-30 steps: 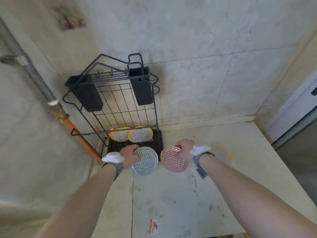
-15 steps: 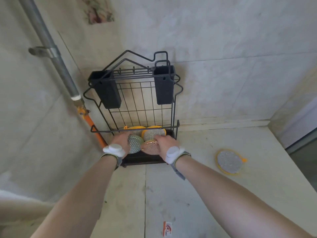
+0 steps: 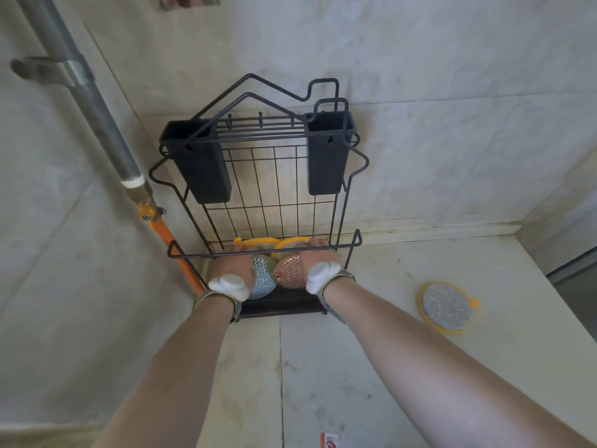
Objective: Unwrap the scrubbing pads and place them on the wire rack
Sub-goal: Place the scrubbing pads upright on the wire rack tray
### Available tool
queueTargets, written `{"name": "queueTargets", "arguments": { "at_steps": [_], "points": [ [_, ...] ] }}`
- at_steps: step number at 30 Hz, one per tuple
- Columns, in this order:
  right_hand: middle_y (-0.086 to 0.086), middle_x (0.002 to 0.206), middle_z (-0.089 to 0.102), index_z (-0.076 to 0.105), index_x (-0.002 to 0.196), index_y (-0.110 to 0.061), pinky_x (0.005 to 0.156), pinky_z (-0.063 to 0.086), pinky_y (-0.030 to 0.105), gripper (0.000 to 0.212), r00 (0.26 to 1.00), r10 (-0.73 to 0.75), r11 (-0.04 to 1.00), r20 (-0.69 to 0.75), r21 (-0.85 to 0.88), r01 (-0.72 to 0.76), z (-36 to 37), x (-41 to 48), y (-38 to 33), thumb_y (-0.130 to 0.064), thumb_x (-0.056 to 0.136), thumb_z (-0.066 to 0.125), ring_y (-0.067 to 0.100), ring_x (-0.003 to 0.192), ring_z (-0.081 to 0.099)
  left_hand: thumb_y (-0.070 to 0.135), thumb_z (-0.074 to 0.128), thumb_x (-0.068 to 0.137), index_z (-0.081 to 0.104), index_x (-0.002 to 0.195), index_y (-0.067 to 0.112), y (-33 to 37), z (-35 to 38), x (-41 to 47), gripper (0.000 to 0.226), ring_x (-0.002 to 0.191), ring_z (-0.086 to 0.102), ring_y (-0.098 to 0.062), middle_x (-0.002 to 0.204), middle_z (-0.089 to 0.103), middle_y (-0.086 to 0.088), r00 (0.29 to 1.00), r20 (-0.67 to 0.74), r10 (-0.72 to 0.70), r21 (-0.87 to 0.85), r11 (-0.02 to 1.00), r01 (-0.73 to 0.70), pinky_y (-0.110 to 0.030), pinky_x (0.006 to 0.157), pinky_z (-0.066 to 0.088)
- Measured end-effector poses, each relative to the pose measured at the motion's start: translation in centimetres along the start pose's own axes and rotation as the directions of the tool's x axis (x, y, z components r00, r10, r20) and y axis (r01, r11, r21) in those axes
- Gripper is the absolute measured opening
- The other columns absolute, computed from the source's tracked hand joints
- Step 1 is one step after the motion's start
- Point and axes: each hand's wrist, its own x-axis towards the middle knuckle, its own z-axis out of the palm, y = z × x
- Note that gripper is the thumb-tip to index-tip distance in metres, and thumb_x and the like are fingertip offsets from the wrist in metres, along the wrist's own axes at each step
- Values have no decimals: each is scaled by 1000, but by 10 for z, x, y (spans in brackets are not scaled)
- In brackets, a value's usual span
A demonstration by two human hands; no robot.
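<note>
A black wire rack (image 3: 350, 202) stands against the tiled wall. Both hands reach into its bottom shelf. My left hand (image 3: 234, 265) holds a round silver-green scrubbing pad (image 3: 263, 281). My right hand (image 3: 318, 261) holds a round pink-copper scrubbing pad (image 3: 290, 271) beside it. The two pads touch, just under the front rail. Behind them two yellow-rimmed pads (image 3: 258, 243) lean at the back of the shelf, partly hidden by my fingers. Another yellow-rimmed silver pad (image 3: 445, 307) lies on the counter to the right.
Two black plastic cups (image 3: 200, 166) hang on the rack's upper rail. A grey pipe (image 3: 97, 101) with an orange lower section (image 3: 176, 253) runs down the left wall. A small red-and-white wrapper scrap (image 3: 329, 440) lies on the counter near me.
Both hands have carried the silver-green and pink pads from above the counter forward into the rack's bottom shelf. The view has moved closer to the rack.
</note>
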Motion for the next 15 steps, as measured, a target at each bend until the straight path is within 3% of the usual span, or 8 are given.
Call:
{"name": "queueTargets", "arguments": {
  "at_steps": [3,5,6,9,11,13,15],
  "points": [
    [15,144,35,39,124,-18,104,37,38,47,1000,-7,995,-19,103,9,4,1,1,-17,82,61,33,134,35,23,58,87,46,132,24,-7,4,-7,47,118,56,-33,139,50,-7,992,-126,23,-43,999,-29,-40,91,50],
    [13,136,35,40,124,-14,96,41,39,66,995,-63,988,-72,139,73,-1,-2,2,-13,67,71,32,128,36,22,57,87,48,132,22,-6,2,-10,45,113,58,-33,136,52,-8,988,-155,9,-60,998,-18,-40,89,51],
    [12,136,33,38,127,-13,97,41,40,70,995,-71,986,-72,148,81,-2,-2,2,-12,66,72,32,129,35,22,56,88,48,131,20,-5,0,-13,45,112,58,-33,134,54,-8,985,-172,6,-59,998,-16,-40,89,51],
    [14,137,37,41,130,-10,100,39,39,59,990,-76,972,-121,212,100,-5,-11,4,-8,76,64,33,130,38,24,52,90,54,123,15,2,-5,-21,34,105,60,-32,120,62,-9,978,-207,15,-47,999,-25,-41,86,52],
    [16,131,47,47,129,-9,96,46,40,58,972,-154,962,-176,198,188,2,-18,5,-2,74,63,35,123,47,27,48,92,59,108,16,6,-4,-25,22,96,60,-28,108,66,-7,991,-136,8,-69,997,-17,-40,79,53],
    [18,131,47,45,131,-8,94,49,43,64,959,-214,945,-183,209,251,14,-28,13,7,71,60,36,123,45,29,44,94,58,94,18,18,-4,-30,18,87,60,-23,101,67,-5,1000,26,7,-108,994,-4,-37,74,52],
    [21,132,45,44,130,-6,88,49,44,55,952,-256,934,-167,211,288,24,-44,26,9,77,54,38,120,46,32,42,95,57,90,21,35,-1,-38,19,84,59,-21,100,68,-4,983,181,31,-104,994,-12,-33,73,49]
  ]
}}
